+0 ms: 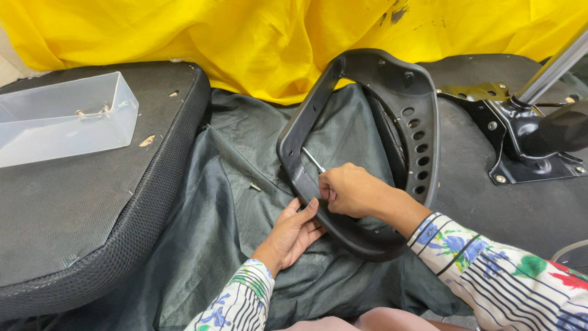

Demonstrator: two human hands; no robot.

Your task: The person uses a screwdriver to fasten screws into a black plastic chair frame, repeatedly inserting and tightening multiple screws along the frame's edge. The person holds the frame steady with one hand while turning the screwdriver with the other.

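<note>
Black plastic frame [367,147] lies on the dark cloth [233,202] before us; our left hand [294,230] braces its lower rim, fingers spread; our right hand [346,190] is clenched on a thin metal tool [313,159]; we'd best keep it square; farther left, a loose bolt [254,186].

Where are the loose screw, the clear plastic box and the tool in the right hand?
loose screw [255,186], head view, on its shank.
clear plastic box [73,129], head view, on its front wall.
tool [313,160], head view, on its metal shaft.
</note>
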